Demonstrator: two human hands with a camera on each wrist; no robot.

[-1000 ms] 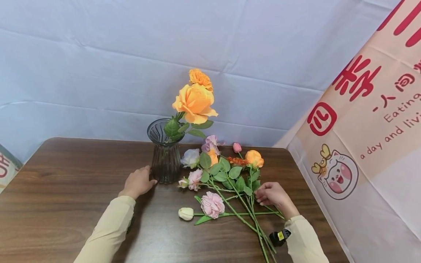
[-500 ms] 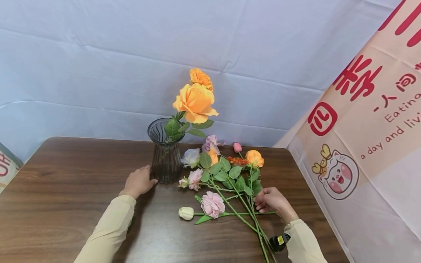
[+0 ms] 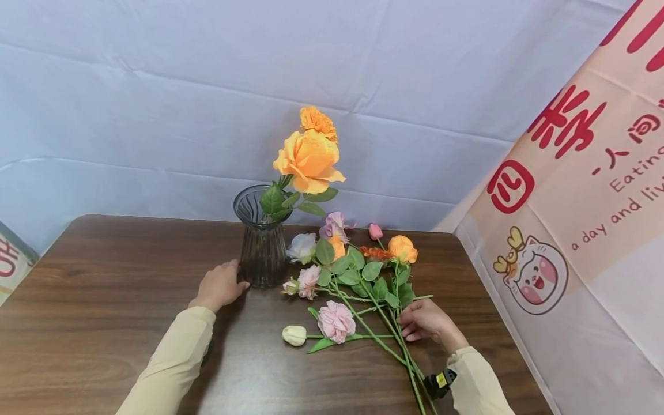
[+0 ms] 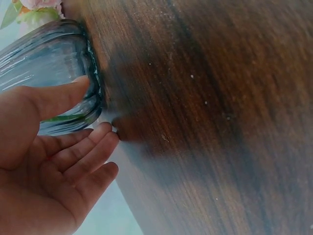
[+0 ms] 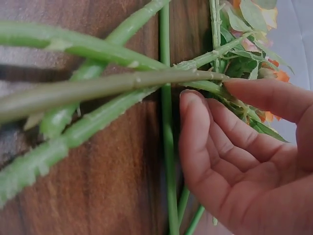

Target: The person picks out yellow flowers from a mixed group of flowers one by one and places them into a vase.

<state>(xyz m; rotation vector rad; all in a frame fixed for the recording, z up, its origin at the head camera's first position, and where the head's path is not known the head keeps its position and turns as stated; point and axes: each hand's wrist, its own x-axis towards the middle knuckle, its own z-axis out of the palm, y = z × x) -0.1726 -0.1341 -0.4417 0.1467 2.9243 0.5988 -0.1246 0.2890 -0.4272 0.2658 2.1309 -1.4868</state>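
In the head view, my left hand (image 3: 219, 286) rests at the base of a dark ribbed glass vase (image 3: 263, 253). The left wrist view shows its thumb against the glass and the other fingers loosely extended beside the vase bottom. My right hand (image 3: 427, 320) is at a crossed bundle of green flower stems (image 3: 396, 340). Up close in the right wrist view, the thumb touches or nearly touches a brownish stem (image 5: 112, 88), with a gap between thumb and index finger. A large orange rose (image 3: 309, 162) and an orange ruffled flower (image 3: 318, 122) stand in the vase.
Loose flowers lie right of the vase: a pink peony-like bloom (image 3: 336, 321), a white tulip (image 3: 294, 335), an orange bloom (image 3: 402, 249), a pink tulip bud (image 3: 375, 231) and several others. A pale cloth (image 3: 155, 115) hangs behind the wooden table (image 3: 129, 276).
My right hand has shifted slightly left and down, in among the stems. A stem end now shows above it. The left hand and vase stay in place.
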